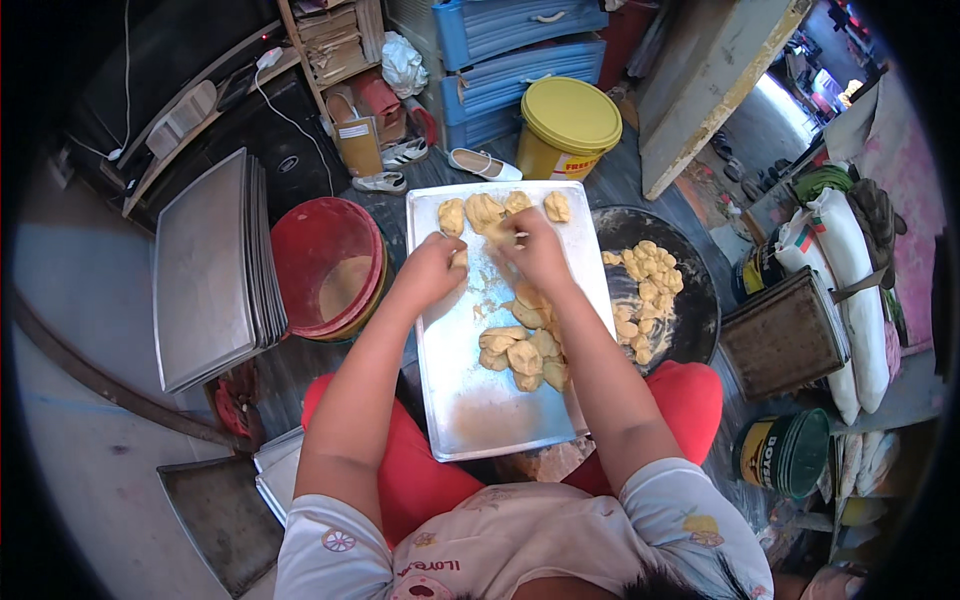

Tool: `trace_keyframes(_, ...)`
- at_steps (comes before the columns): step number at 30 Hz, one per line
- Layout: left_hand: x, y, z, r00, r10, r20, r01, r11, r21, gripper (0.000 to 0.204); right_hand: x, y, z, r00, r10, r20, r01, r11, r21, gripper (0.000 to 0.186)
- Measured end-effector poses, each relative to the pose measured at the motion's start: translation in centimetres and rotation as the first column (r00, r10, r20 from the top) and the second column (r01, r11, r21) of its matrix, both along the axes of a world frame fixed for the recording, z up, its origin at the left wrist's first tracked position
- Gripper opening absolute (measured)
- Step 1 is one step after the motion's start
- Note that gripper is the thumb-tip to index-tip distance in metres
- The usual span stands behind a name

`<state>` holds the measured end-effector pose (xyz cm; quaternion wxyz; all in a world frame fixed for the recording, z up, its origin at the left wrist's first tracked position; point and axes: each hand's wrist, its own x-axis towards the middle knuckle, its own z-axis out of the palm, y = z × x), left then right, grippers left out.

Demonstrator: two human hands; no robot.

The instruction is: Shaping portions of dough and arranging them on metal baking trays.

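White shirt (500, 520); left fingers (447, 244) holding dough (460, 259), right fingers (524, 223) blurred over tray (448, 370)

Cool glare on the tray (455, 372), dark fisheye rim (overbright doorway (786, 108), upper right)

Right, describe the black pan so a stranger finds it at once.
Start at the big silver tray in mid-picture. Immediately to its right sits a wide, round black pan. Unlike the red tub left of the tray, it holds many dough pieces.

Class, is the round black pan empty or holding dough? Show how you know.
Holding dough: it lies in clustered lumps inside the black pan.
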<state>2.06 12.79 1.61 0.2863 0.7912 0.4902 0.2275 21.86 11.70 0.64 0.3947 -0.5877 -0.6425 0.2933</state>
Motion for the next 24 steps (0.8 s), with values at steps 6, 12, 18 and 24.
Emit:
trace_keyframes(6,0.1,-0.2,-1.2,0.994,0.06,-0.086,-0.056,0.997,0.056,0.032,0.2,-1.5,1.4,0.94,0.158,0.302,-0.125,0.984,-0.126,0.032)
trace_keyframes(12,1.3,-0.7,-0.3,0.953,0.218,-0.212,-0.166,0.957,0.24,0.027,3.1,-3.3,0.7,0.895,0.282,0.346,-0.178,0.936,-0.304,0.033)
trace_keyframes(18,2.8,-1.3,-2.2,0.936,-0.05,-0.349,0.177,0.923,0.342,0.045,2.1,-1.6,-0.1,0.972,-0.217,0.089,0.216,0.976,0.031,0.029)
trace_keyframes(24,3.4,-1.7,-2.7,0.871,-0.055,-0.488,0.239,0.915,0.324,0.049,3.7,-2.2,-0.7,0.973,-0.128,0.19,0.113,0.99,0.088,0.037)
